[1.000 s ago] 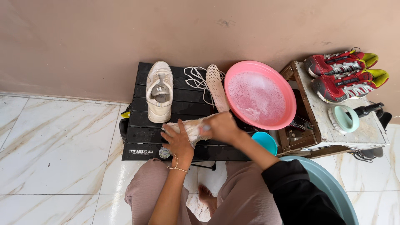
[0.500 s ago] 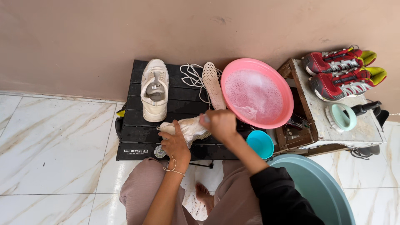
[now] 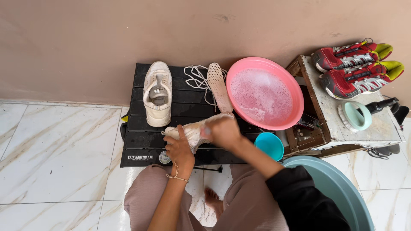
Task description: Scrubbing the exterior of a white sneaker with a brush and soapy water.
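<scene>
My left hand (image 3: 180, 149) grips the heel end of a soapy white sneaker (image 3: 195, 128) lying on its side at the front of a black slatted table (image 3: 141, 141). My right hand (image 3: 222, 130) is closed over the sneaker's upper side; a small brush seems to sit under its fingers, mostly hidden. The second white sneaker (image 3: 157, 93) stands upright at the table's back left. Loose white laces (image 3: 196, 79) and a pale insole (image 3: 218, 85) lie beside it. A pink basin (image 3: 295, 98) of foamy water sits just right of my hands.
A small turquoise cup (image 3: 269, 145) stands below the basin. A worn wooden crate (image 3: 342, 128) at right carries two red-and-yellow sports shoes (image 3: 355, 70) and a mint-green round brush (image 3: 357, 115). A large teal tub (image 3: 338, 188) is at the lower right. A beige wall lies behind.
The view has shifted slightly. My right hand has slid along the sneaker in a short scrubbing stroke while my left hand keeps its hold.
</scene>
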